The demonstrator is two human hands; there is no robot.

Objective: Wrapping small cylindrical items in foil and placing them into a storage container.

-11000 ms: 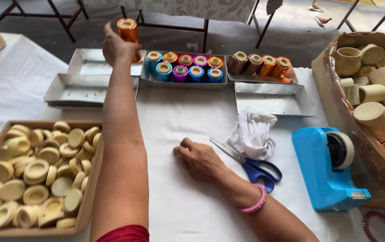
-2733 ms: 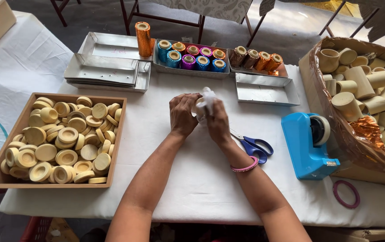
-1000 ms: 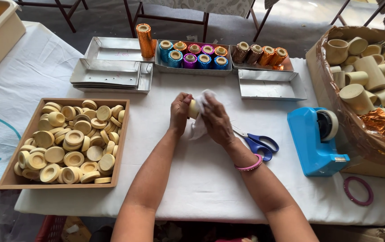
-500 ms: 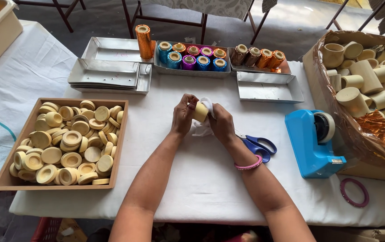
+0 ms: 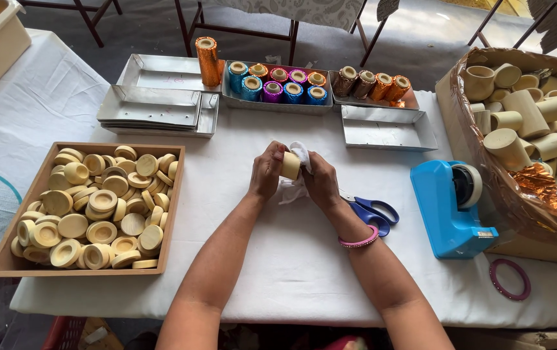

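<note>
We are gripping a small cream cylinder (image 5: 290, 165) between both hands, left hand (image 5: 267, 171) fingers closed on its left end, right hand (image 5: 321, 181) pressing a white cloth (image 5: 298, 185) against its right.

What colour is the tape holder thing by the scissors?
The tape dispenser is bright blue, seen clearly in the head view, right of the scissors.

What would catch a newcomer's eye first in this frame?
At the centre, the left hand and right hand grip a pale wooden cup against a white cloth. Behind them, a metal tray holds a bright row of foil-wrapped cups. At left sits a wooden box heaped with pale wooden discs; at right stands a blue tape dispenser.
</note>
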